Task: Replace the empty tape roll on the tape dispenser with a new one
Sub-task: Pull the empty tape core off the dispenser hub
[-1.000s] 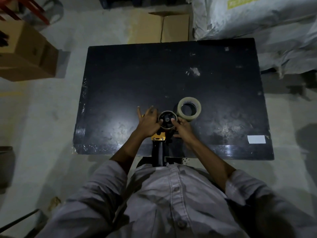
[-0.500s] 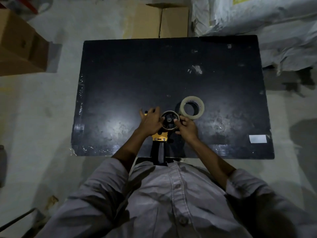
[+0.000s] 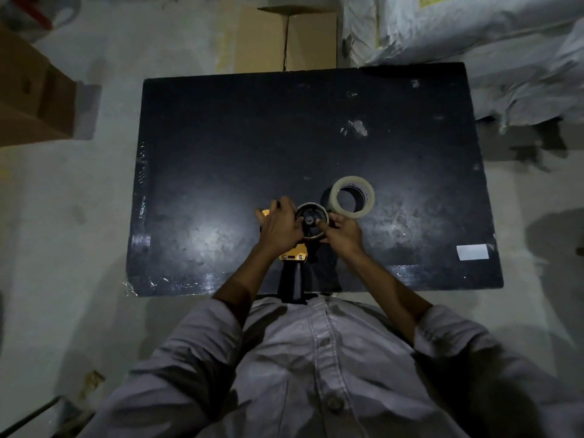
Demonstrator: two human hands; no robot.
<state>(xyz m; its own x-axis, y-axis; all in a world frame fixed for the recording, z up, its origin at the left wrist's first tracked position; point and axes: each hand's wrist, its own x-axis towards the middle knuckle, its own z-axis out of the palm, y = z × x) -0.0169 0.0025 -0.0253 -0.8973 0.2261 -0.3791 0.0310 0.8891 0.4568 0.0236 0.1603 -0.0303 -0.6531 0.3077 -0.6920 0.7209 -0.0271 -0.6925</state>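
Observation:
A yellow and black tape dispenser (image 3: pixel 294 267) lies on the black table (image 3: pixel 221 153), its black handle pointing toward me over the near edge. On its hub sits the empty tape roll (image 3: pixel 311 208), a thin pale ring around dark spokes. My left hand (image 3: pixel 279 226) grips the dispenser's left side beside the ring. My right hand (image 3: pixel 343 230) pinches the ring's right edge, thumb inside the ring near the hub. A full tape roll (image 3: pixel 352 197), pale and thick, lies flat just to the right of the ring, untouched.
A white label (image 3: pixel 472 251) lies near the table's front right corner. Cardboard boxes (image 3: pixel 34 99) stand on the floor at left and another (image 3: pixel 286 39) behind the table. White sacks (image 3: pixel 458 49) crowd the back right corner.
Both hands stay on the dispenser and the empty ring; my right thumb has shifted slightly inward on the ring. The camera view has drifted a little. The full roll has not moved.

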